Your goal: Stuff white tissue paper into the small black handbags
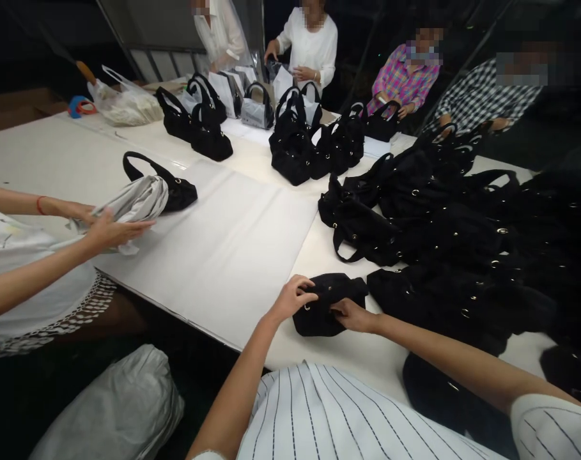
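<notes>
A small black handbag (326, 303) lies on the white table (55, 153) just in front of me. My left hand (293, 297) grips its left upper edge with curled fingers. My right hand (350, 314) pinches the bag's right side, thumb and fingers closed on the fabric. A big heap of black handbags (463, 223) covers the table to my right, touching the bag I hold.
A person at left holds grey stuffing paper (137, 201) against another black bag (178, 188). A large white paper sheet (223, 243) lies in the middle. Several upright bags (294, 140) stand farther back, where three seated people work. A grey sack (117, 409) sits below the table edge.
</notes>
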A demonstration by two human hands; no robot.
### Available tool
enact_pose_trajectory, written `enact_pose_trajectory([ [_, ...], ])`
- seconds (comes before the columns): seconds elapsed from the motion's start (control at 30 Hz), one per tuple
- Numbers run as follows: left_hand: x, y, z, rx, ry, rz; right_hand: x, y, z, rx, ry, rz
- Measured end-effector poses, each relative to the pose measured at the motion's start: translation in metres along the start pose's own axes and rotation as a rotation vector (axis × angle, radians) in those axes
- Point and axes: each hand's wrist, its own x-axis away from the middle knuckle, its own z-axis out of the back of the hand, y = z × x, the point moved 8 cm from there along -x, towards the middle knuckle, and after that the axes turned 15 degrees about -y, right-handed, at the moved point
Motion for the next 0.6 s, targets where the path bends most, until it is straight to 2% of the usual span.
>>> enact_pose_trajectory([
  [0.1, 0.007, -0.041, 0.017, -0.059, 0.155, 0.178, 0.001, -0.005, 0.01, -0.08, 0.119, -0.013],
  [0.2, 0.005, -0.068, 0.011, -0.078, 0.166, 0.294, 0.0, -0.002, 0.013, 0.047, 0.251, -0.172],
  [0.27, 0.0, -0.073, 0.005, -0.102, 0.146, 0.293, -0.003, -0.002, 0.009, 0.123, 0.259, -0.248],
  [0.47, -0.017, -0.071, 0.002, -0.168, 0.104, 0.25, -0.025, -0.004, 0.006, 0.205, 0.259, -0.328],
  [0.6, -0.018, -0.07, 0.002, -0.162, 0.11, 0.24, -0.025, -0.005, 0.011, 0.145, 0.312, -0.308],
])
